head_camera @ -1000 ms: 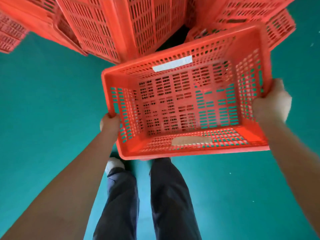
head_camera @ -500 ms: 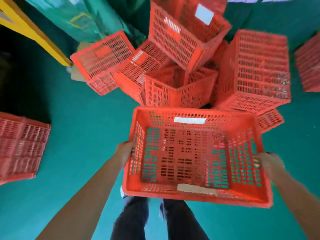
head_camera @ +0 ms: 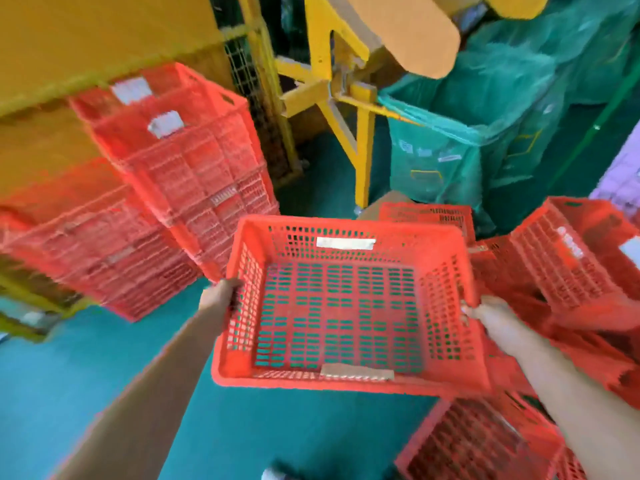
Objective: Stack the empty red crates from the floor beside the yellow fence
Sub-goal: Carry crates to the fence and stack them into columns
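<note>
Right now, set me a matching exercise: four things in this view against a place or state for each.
Things
1. held crate
2. crate stack
3. green bag
4. left hand

Places or states
A. grips the held crate's left wall
B. stands at left, by the fence
C. empty, carried in the air
D. upper right, top open

Pairs: 1-C, 2-B, 3-D, 4-A
</note>
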